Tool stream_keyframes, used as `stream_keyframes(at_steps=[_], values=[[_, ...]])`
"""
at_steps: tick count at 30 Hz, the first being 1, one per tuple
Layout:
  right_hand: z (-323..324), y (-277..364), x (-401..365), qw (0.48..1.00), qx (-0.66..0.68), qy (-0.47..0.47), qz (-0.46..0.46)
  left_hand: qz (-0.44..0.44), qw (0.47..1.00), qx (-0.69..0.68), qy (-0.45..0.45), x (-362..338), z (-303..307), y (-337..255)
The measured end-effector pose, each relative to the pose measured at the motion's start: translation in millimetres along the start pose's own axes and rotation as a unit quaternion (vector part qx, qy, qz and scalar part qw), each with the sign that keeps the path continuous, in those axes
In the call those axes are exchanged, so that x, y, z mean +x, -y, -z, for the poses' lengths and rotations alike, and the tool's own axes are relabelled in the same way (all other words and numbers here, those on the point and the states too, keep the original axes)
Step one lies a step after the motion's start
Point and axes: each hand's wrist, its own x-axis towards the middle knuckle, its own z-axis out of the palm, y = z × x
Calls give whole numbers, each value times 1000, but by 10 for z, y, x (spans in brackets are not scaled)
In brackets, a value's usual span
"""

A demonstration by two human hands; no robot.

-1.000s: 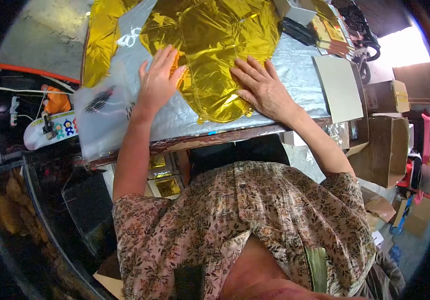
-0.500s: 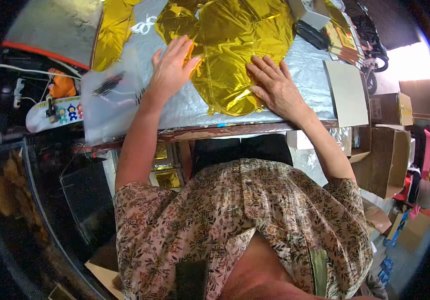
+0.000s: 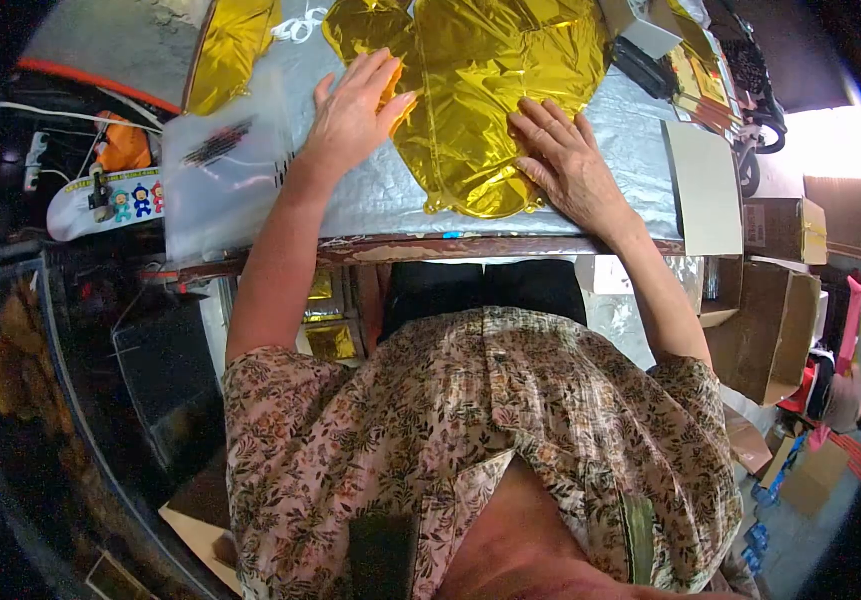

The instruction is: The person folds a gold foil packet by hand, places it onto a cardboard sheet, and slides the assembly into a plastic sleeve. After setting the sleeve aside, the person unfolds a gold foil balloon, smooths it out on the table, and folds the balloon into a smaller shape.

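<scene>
A large flat sheet of shiny gold foil (image 3: pixel 480 110), creased and with small tabs at its near edge, lies on the silver-covered table (image 3: pixel 370 205). My left hand (image 3: pixel 350 115) is at the foil's left edge, its fingers curved over something orange (image 3: pixel 397 100) that is mostly hidden under the palm. On the foil's right edge rests my right hand (image 3: pixel 575 170), palm down with its fingers spread and nothing held. Another gold foil piece (image 3: pixel 233 55) lies at the table's far left.
White ribbon (image 3: pixel 300 27) lies beyond my left hand. Clear plastic with dark thin items (image 3: pixel 218 143) is at the left. A black case (image 3: pixel 642 68), a pale card (image 3: pixel 700 190) and packets (image 3: pixel 700 85) are at the right. Cardboard boxes (image 3: pixel 785 320) stand beyond the table's right side.
The view has shifted slightly. My left hand has moved a little away from me along the foil's edge. My right hand stays on the foil's right edge.
</scene>
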Motion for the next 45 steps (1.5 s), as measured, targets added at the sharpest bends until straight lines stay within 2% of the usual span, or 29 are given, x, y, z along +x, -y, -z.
stream_keyframes(at_steps=[10,12,15,17,20,27,35,36,38,39,42,45], values=[[9,-17,-6,1000,10,-6,2,-7,1000,6,-30,12,-1,0],[12,-15,-8,1000,15,2,-8,-14,998,18,-52,103,47,20],[26,3,-3,1000,21,5,-10,-7,998,-32,-52,362,60,111],[29,9,-3,1000,24,3,-10,-4,997,71,-29,593,14,193],[22,-5,-6,999,36,-3,-13,-32,993,104,-46,863,-85,290],[9,-8,-20,999,39,-5,-15,-7,994,110,-14,1088,-164,377],[13,-23,-11,999,35,-3,-9,-22,994,102,-37,1164,-168,437],[-4,-32,-15,999,44,-3,-12,-19,994,99,-34,1201,-179,457],[-28,-55,-27,999,33,-25,3,45,991,127,22,1159,-102,353],[24,-10,-11,998,49,-25,-2,51,991,120,43,997,-45,244],[-23,-59,-7,998,42,-37,14,24,996,-60,57,682,455,-163],[-73,-108,-16,998,31,-49,29,-2,994,-108,35,353,606,-363]])
